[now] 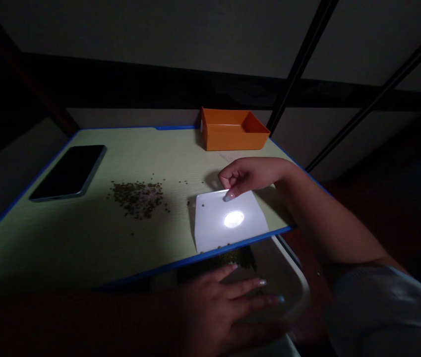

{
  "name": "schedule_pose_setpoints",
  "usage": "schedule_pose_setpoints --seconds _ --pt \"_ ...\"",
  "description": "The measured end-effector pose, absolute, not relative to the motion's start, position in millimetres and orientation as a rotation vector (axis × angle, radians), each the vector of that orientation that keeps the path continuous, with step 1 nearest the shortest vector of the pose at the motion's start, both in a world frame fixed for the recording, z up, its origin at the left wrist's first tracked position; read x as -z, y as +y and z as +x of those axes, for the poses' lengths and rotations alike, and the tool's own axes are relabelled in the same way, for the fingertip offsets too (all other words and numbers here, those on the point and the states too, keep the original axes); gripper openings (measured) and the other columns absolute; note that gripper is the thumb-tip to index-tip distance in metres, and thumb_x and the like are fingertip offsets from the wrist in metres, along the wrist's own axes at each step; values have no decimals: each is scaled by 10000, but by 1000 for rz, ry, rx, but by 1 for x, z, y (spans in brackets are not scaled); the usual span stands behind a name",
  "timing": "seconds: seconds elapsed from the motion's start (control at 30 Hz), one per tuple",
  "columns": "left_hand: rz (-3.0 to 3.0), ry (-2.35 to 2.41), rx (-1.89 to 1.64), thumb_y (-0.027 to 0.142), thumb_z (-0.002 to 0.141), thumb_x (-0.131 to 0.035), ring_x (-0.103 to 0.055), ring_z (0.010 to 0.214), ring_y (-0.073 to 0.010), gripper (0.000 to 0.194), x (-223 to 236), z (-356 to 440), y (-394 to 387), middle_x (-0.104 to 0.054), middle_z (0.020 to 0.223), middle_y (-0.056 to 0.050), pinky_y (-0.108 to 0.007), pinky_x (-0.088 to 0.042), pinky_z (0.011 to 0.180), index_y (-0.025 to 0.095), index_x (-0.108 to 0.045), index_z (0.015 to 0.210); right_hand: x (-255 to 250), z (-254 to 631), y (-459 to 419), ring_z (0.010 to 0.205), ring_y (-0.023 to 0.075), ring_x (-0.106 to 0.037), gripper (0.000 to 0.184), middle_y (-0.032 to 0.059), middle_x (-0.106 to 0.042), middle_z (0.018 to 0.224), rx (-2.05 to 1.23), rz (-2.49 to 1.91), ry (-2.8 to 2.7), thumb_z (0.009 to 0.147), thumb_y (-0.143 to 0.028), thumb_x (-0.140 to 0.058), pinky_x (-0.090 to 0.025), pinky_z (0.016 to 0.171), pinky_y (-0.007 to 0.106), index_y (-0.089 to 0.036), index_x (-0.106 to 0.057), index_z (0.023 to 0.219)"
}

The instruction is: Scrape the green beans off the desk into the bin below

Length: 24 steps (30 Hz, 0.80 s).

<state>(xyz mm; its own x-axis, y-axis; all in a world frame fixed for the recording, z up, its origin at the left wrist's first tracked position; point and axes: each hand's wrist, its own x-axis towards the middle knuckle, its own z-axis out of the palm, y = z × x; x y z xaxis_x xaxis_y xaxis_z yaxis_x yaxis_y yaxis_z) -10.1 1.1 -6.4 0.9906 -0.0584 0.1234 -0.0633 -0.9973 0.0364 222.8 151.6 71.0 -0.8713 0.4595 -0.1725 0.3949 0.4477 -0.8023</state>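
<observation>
My right hand (249, 176) pinches the far edge of a white card (213, 223) between thumb and bent fingers. The card lies at the table's near edge, with a bright round spot glowing on it and a few small grains at its borders. Below that edge, my left hand (228, 302) is spread with its fingers apart over a pale container (299, 282), in which a heap of small greenish grains (234, 257) partly shows. To the card's left, a pile of mixed dark green and whitish grains (138, 198) is scattered on the tabletop.
An orange open box (236, 139) stands at the back right of the pale, blue-edged table (165, 158). On the left lies a dark-screened phone (71, 172). Behind the table rise panelled doors (173, 29). The surroundings are dim.
</observation>
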Motion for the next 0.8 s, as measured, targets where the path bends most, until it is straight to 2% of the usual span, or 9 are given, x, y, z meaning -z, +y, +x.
schedule_pose_setpoints --seconds 0.27,0.63,0.8 --pt "3095 -45 -241 374 1071 -272 -330 1461 -192 459 10 -9 0 -303 1607 85 -453 -457 1091 344 -310 1528 -71 224 152 596 60 -403 303 -75 -469 625 -1441 -745 -2610 869 -343 -685 -310 582 205 -153 -490 737" --pt "3050 -93 -219 347 1074 -263 -335 1459 -213 465 7 -10 1 -295 1611 56 -470 -455 1094 312 -309 1535 -74 224 150 592 60 -393 305 -77 -463 618 -1511 -754 -2602 861 -338 -690 -322 582 203 -154 -484 733" --pt "3039 -112 -236 370 1061 -315 -353 1451 -212 476 6 -9 3 -300 1608 60 -457 -455 1095 304 -319 1532 -79 228 151 582 57 -391 314 -75 -462 622 -1418 -838 -2555 862 -350 -687 -309 564 201 -154 -479 731"
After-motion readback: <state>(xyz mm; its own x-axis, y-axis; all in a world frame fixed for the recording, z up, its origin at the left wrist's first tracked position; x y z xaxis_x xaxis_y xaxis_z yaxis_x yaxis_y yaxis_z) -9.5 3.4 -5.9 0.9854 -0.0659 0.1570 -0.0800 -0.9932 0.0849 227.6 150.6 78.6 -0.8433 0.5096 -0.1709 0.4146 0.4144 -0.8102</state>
